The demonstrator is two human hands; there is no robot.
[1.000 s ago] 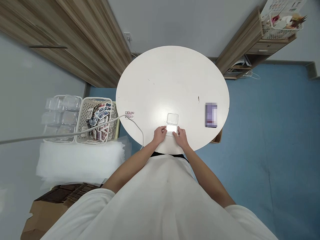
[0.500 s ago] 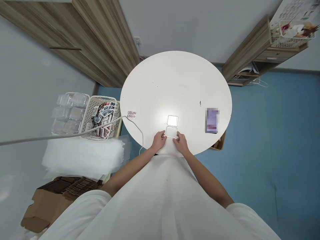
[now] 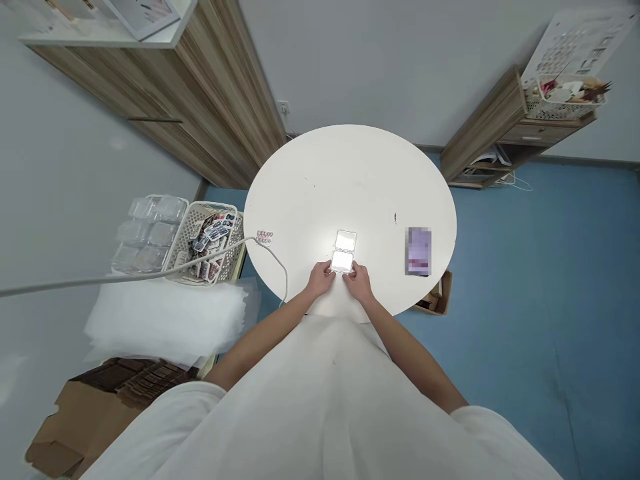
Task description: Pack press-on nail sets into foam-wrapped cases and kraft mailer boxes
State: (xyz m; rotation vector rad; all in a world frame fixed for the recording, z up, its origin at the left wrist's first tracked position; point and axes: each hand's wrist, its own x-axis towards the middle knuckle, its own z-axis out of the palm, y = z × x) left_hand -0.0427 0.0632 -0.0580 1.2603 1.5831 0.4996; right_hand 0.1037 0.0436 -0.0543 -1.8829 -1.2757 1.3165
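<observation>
A small clear plastic hinged box (image 3: pixel 342 261) lies unfolded on the white round table (image 3: pixel 370 167), its two halves one behind the other. Bright glare covers much of both halves. My left hand (image 3: pixel 321 279) grips the left edge of the near half, fingers curled in. At the opposite edge, my right hand (image 3: pixel 359 283) pinches the same half between thumb and fingers. A card of pink press-on nails (image 3: pixel 265 237) rests near the table's left edge.
A cable (image 3: pixel 210 253) crosses to the table's left side. Left are a basket of nail cards (image 3: pixel 235 257), stacked clear boxes (image 3: pixel 153 233), white foam sheets (image 3: pixel 165 313) and cardboard boxes (image 3: pixel 85 420). A blurred purple item (image 3: pixel 419 251) lies at the table's right.
The camera view has tilted upward, revealing the cabinet top. Glare now fills the box's near half, which looked clear before. Both hands keep their grip on it.
</observation>
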